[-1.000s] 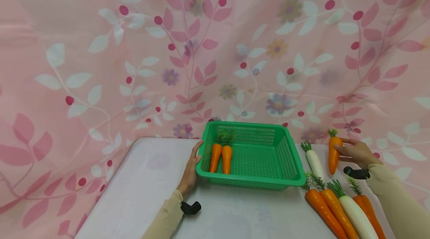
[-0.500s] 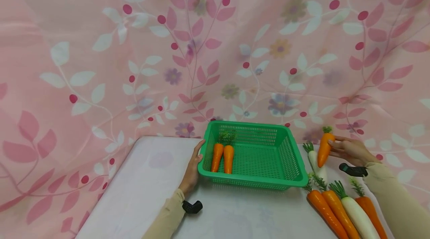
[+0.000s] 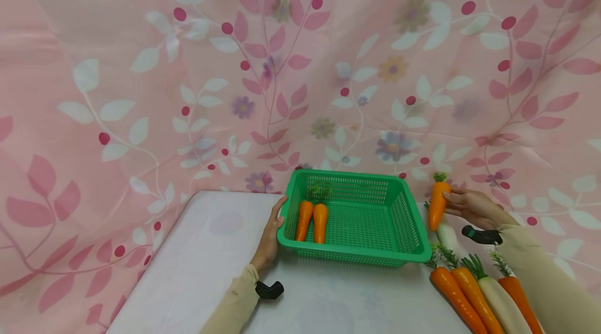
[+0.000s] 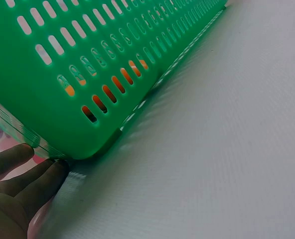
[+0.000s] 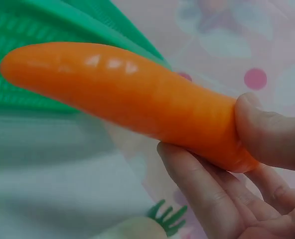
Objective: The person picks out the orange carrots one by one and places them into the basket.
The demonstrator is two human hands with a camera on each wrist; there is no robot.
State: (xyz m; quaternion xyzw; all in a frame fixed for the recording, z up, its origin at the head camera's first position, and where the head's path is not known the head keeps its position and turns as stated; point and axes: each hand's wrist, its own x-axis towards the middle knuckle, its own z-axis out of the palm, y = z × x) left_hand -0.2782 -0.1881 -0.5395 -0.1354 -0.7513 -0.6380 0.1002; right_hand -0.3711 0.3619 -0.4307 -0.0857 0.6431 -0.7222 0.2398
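Watching remotely, I see the right hand (image 3: 475, 209) pinching a carrot (image 3: 439, 204), shifted left so it's nearer the basket (image 3: 352, 252), left hand (image 3: 268, 239) straight-fingered against its side

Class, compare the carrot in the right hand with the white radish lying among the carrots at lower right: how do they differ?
Colour: the carrot is orange; the radish is white.
Pose: the carrot is held, leafy end up, in the right hand, while the radish lies on the table.
Tops: the carrot's is fine and frilly; the radish's has thicker, separate strands.
Shared: both have green tops.
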